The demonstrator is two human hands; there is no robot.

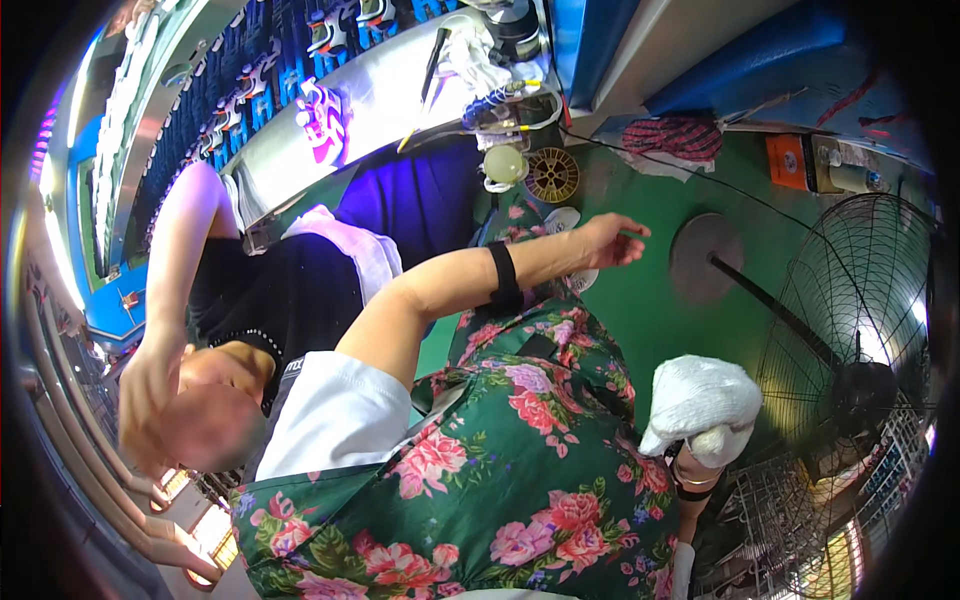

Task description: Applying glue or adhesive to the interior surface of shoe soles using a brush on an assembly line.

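**Head view: cloth bunched in one hand, the other hand empty above the floor**

In the head view, the right hand [712, 442] is seen at the lower right of the frame. It is closed around a white cloth [698, 392], which is bunched up so that most of the fingers are hidden. The left hand [612, 240] is held out toward the upper middle of the frame, well apart from the right. Its fingers are loosely spread and nothing is gripped. A black wristband [503, 272] is worn on that forearm, and a green floral apron [520, 470] fills the lower middle.

Beneath the left hand a green floor [650, 320] is seen, with a gold wire spool [552, 175] near the fingertips. A pale bench [380, 95] runs across the upper left. A co-worker in a black top [290, 290] is bent close at the left.

The cloth is held near the wire cage of a standing fan [850, 320] at the right edge. Whether the blades are turning cannot be told. If they are, a loose corner could probably be drawn against the cage. A thin cable [700, 178] is laid across the floor behind the fan's round base, so a foot could be caught there. The outstretched arm is also close to the co-worker, and a quick swing back could lead to a knock.
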